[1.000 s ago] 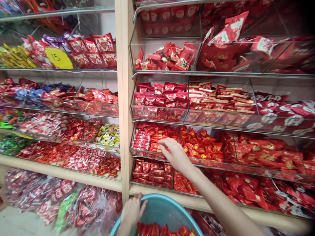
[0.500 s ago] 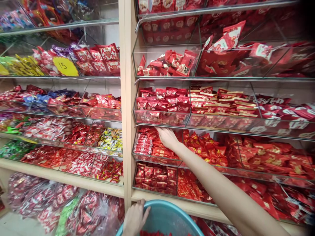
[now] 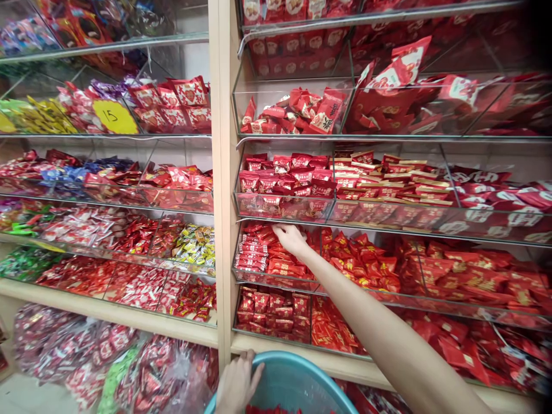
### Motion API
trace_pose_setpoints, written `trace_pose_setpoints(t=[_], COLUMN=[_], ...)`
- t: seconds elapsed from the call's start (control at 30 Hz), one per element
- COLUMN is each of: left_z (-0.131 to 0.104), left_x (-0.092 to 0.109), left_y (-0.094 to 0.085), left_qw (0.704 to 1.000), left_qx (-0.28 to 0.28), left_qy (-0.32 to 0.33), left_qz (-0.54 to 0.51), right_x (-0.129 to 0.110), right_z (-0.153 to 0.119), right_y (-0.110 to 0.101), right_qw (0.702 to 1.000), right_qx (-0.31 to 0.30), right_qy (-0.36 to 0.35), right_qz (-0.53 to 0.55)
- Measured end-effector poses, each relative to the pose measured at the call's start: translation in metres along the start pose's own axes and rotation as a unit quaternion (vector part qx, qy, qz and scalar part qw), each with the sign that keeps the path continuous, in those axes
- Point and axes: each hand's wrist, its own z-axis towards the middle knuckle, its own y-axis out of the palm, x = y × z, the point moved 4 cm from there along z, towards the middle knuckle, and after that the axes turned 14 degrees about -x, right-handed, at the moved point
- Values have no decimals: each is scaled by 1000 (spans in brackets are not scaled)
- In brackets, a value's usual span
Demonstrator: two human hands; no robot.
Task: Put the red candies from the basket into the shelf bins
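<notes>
My left hand (image 3: 236,382) is at the bottom centre, closed on the left rim of a teal plastic basin (image 3: 308,363), thumb over the inner side. Some red packets (image 3: 276,410) show at the bottom of the basin. My right hand (image 3: 291,238) reaches into a glass-fronted shelf bin over small red candy packets (image 3: 284,267). Its fingers look bent and pressed together among the packets, and what they hold, if anything, is hidden. Left of it lie red packets with white checked ends (image 3: 252,253).
A wooden upright (image 3: 221,172) divides the two shelf units. Glass lips (image 3: 276,280) front the bins of red sweets. On the left unit hangs a yellow price tag (image 3: 115,117) marked 15. Clear bags of sweets (image 3: 159,374) lie below it.
My right hand has shifted slightly within the same bin, and its forearm sits a little lower and further left. My left hand and the basin are almost unmoved.
</notes>
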Motion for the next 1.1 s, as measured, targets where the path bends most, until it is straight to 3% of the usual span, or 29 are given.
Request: trace_pose_setpoints(t=[0.4,0.5,0.67,0.93,1.1], left_z=[-2,-3,-2,-2,-2], left_x=[1,2,1,1,2], left_y=[-4,-5,-4,-3,-4], left_qw=[1000,1000,1000,1000,1000], left_qx=[-6,-3,-3,-5,-8], left_qy=[-1,0,-2,-6,-5], left_qz=[3,3,3,9,13], right_x=[4,1,5,10,10], right_z=[6,0,-5,-19,-61], right_y=[4,4,4,-5,-9], right_qw=[977,943,860,806,762], right_qx=[-31,-35,-2,19,-18], right_qy=[-121,-155,-118,-79,-38], right_qz=[172,292,497,586,646])
